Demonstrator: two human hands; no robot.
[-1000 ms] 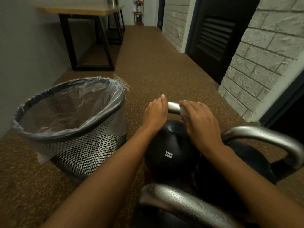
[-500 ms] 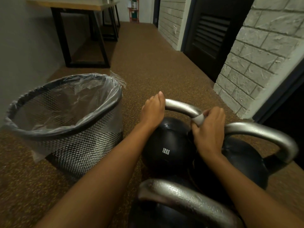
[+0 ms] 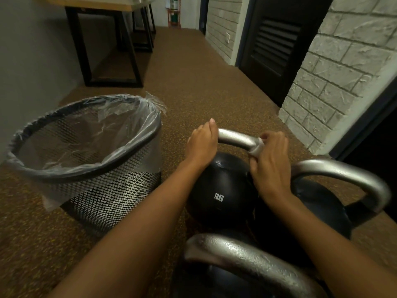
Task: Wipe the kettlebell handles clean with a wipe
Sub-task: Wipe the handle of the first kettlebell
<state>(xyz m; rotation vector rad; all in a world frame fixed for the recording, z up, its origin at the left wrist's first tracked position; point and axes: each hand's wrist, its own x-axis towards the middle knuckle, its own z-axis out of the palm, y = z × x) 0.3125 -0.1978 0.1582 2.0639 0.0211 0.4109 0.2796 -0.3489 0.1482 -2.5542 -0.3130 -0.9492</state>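
Nearby, a mesh bin (image 3: 107, 196) holds a clear liner (image 3: 90, 134); left hand (image 3: 202, 145) grips handle (image 3: 236, 139), right hand (image 3: 271, 162) clenches wipe (image 3: 257, 148).

Your left forearm (image 3: 133, 229) is bare along its whole visible length, from the lower edge of the view up to the wrist, and your right forearm (image 3: 322, 239) is bare likewise. Your left hand (image 3: 202, 145) is bare as well; one nail (image 3: 212, 121) shows on it, short, rounded and plain. Your right hand (image 3: 271, 164) is bare too, with knuckle ridges and faint tendon lines across its back.
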